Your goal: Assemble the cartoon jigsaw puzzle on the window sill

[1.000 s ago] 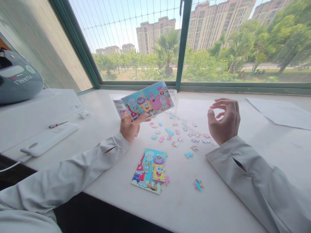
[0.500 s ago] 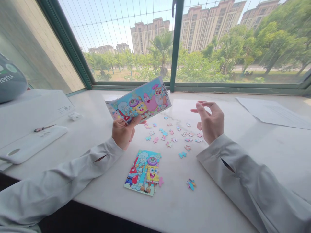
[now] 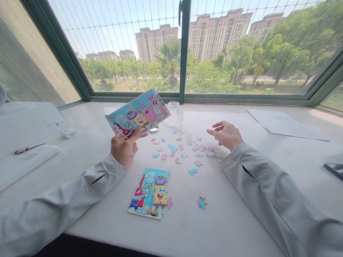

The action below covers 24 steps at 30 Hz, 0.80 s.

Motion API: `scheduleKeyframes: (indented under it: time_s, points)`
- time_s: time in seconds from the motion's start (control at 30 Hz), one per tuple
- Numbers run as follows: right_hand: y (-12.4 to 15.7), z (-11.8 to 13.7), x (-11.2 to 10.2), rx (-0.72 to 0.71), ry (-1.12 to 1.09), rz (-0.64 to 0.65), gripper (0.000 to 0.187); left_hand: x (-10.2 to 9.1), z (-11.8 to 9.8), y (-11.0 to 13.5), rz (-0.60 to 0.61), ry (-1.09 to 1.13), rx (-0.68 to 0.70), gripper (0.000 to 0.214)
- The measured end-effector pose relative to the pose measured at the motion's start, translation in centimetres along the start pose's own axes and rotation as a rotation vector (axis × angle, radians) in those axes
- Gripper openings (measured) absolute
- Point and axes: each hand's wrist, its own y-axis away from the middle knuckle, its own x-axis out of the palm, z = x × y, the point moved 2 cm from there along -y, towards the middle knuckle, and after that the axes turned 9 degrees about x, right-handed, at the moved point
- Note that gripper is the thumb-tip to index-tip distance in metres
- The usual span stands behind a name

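My left hand (image 3: 124, 149) is closed on a cartoon picture card (image 3: 139, 113), held up tilted above the white table (image 3: 241, 221). My right hand (image 3: 226, 135) hovers low over several loose puzzle pieces (image 3: 182, 150) scattered mid-table, fingers spread and holding nothing. A partly assembled puzzle (image 3: 150, 192) lies near the front edge between my arms. A small clump of pieces (image 3: 201, 202) sits to its right. One blue piece (image 3: 192, 171) lies apart from the scatter.
A clear plastic cup (image 3: 174, 113) stands behind the card near the window frame. Sheets of paper (image 3: 284, 124) lie at the back right, a dark phone (image 3: 333, 168) at the right edge. White boxes (image 3: 29, 121) and a small white item (image 3: 68, 133) are at left.
My right hand has dropped from a raised, curled pose toward the loose pieces and opened out. The view has swung right; the card stays in my left hand.
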Motion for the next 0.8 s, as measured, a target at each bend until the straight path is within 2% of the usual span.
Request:
scheduleKeyframes:
  time_s: [0.1, 0.27, 0.37, 0.47, 0.63, 0.8]
  points:
    - [0.5, 0.4, 0.0, -0.198, 0.431, -0.094, 0.029, 0.1, -0.3, 0.1, -0.014, 0.012, -0.008, 0.034]
    - [2.3, 1.7, 0.5, -0.328, 0.657, 0.021, 0.051, 0.3, -0.6, 0.4, -0.007, 0.012, -0.011, 0.032]
    - [3.4, 2.2, 0.8, -0.349, 0.715, 0.107, 0.049, 0.2, -0.5, 0.5, 0.000, 0.004, -0.006, 0.030]
    - [3.8, 2.4, 1.2, -0.329, 0.730, 0.138, 0.044, 0.2, -0.5, 0.5, -0.001, 0.011, 0.005, 0.031]
    - [3.7, 2.2, 1.6, -0.294, 0.665, 0.203, 0.028, 0.2, -1.0, 0.4, -0.021, 0.030, -0.011, 0.032]
    - [3.2, 2.0, 1.7, -0.310, 0.603, 0.263, 0.028, 0.4, -1.5, 0.3, -0.017, 0.038, 0.024, 0.028]
